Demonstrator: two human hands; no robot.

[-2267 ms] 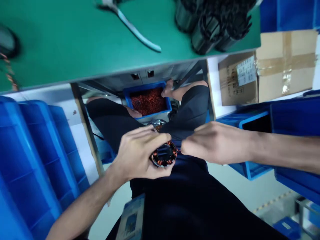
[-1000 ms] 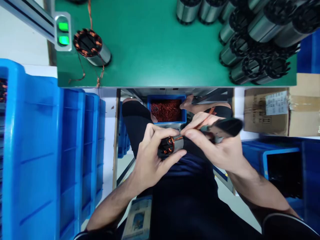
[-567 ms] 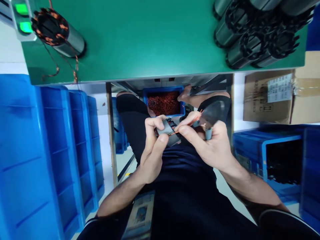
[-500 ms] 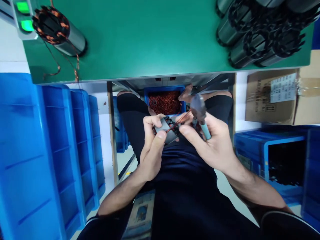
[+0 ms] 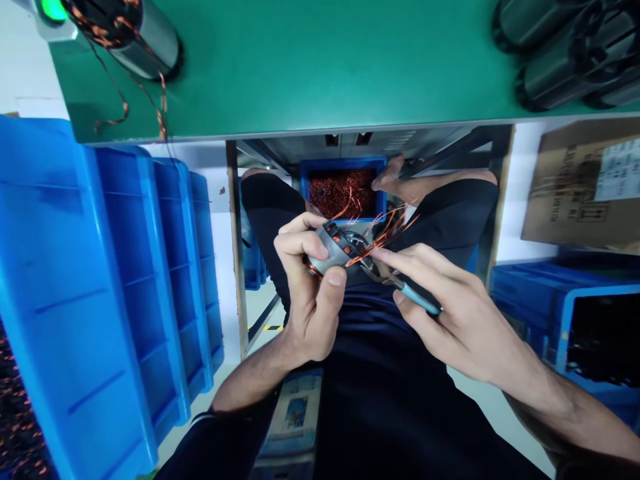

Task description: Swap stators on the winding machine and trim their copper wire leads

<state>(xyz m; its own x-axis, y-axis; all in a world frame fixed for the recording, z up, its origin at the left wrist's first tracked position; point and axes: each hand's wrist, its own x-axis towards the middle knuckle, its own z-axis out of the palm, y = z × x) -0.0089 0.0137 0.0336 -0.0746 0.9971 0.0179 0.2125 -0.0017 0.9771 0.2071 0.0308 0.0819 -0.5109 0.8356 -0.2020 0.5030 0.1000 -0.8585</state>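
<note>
In front of my lap, my left hand (image 5: 313, 287) grips a motor stator (image 5: 331, 255), a grey metal cylinder with black slotted ends and copper windings. Loose copper wires (image 5: 393, 230) fan out from its right end, up and to the right. My right hand (image 5: 445, 300) holds a pair of pliers (image 5: 419, 298) with teal handles, its forefinger stretched out to the wires. The metal jaws lie by the stator's right end; whether they close on a wire I cannot make out.
A wound stator (image 5: 150, 40) with trailing wires lies on the green tabletop (image 5: 320, 73) at left; several stators (image 5: 560, 67) lie at right. Between my legs, a blue bin (image 5: 306, 190) holds copper scraps. Blue crates (image 5: 55, 267) line the left; a cardboard box (image 5: 565, 187) is at right.
The pliers have swung from pointing up to lying slanted, with their jaws at the stator. The wires now spread out freely. My view has shifted slightly left and down.
</note>
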